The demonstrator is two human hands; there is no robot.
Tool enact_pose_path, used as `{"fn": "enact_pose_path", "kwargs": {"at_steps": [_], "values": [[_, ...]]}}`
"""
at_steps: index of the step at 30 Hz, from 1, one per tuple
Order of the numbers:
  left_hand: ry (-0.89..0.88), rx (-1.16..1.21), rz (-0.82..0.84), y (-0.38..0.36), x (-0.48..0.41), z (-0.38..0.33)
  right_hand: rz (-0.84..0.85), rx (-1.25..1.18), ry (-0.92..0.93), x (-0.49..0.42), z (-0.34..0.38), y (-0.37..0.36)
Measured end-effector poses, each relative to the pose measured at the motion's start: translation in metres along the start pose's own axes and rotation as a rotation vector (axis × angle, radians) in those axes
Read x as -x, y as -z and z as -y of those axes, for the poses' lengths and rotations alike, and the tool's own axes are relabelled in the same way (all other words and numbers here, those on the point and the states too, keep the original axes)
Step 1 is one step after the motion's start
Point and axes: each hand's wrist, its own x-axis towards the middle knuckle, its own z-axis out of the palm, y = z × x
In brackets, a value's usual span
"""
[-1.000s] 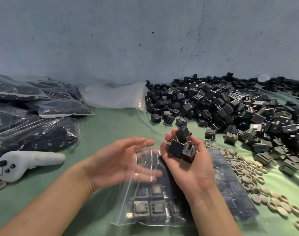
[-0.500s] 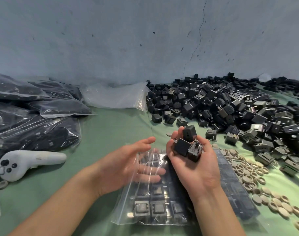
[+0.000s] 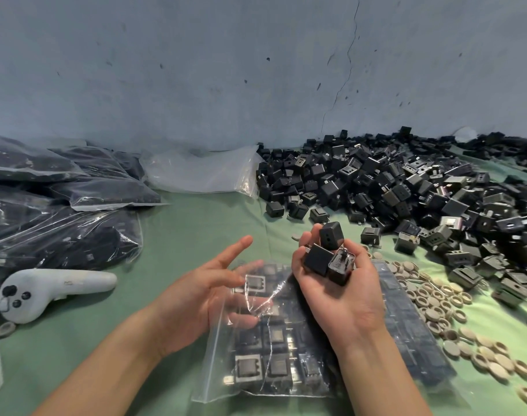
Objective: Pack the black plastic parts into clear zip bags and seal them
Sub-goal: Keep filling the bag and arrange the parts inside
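The right hand (image 3: 340, 292) is turned palm up above the tabletop (image 3: 196, 229), its curled fingers and thumb cupping three black parts (image 3: 328, 256); one stands on top near the fingertips and two lie side by side below it. The left hand (image 3: 205, 298) is released, fingers straight and spread, and several of them show through the clear film at the mouth of a zip bag (image 3: 226, 382). This bag lies flat between the forearms and already holds rows of parts. A second filled bag (image 3: 412, 328) lies just beside it, partly under the right wrist. A large pile (image 3: 406, 190) of loose parts covers the right rear. Tan round caps (image 3: 436, 310) are scattered on the right. More packed bags (image 3: 61, 205), a white controller (image 3: 46, 289) and empty clear bags (image 3: 202, 172) sit to the left.
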Motion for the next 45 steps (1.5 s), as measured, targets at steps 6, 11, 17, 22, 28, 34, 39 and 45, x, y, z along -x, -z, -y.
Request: {"fn": "enact_pose_path", "kwargs": {"at_steps": [6,11,17,22,28,34,39,45], "values": [[0.001,0.052,0.038,0.004,0.003,0.004,0.013,0.0,-0.005,-0.001,0.001,0.0],[-0.021,0.086,0.049,0.008,0.008,0.003,0.018,-0.009,-0.011,-0.002,0.002,0.0],[-0.045,0.107,0.031,0.016,0.025,-0.003,0.018,-0.017,-0.016,-0.002,0.001,0.002],[-0.084,-0.028,-0.124,0.019,0.042,-0.003,0.015,-0.033,-0.016,-0.003,0.002,0.003],[-0.105,-0.04,-0.233,0.007,0.04,0.009,0.012,-0.042,-0.023,-0.002,0.001,0.004],[-0.139,-0.042,-0.271,-0.006,0.035,0.006,0.016,-0.041,-0.023,-0.002,0.002,0.003],[-0.084,-0.017,-0.176,-0.009,0.035,0.01,0.013,-0.038,-0.024,-0.002,0.002,0.002],[-0.07,0.116,-0.062,-0.014,0.027,0.012,0.016,-0.021,-0.025,-0.002,0.001,0.001]]}}
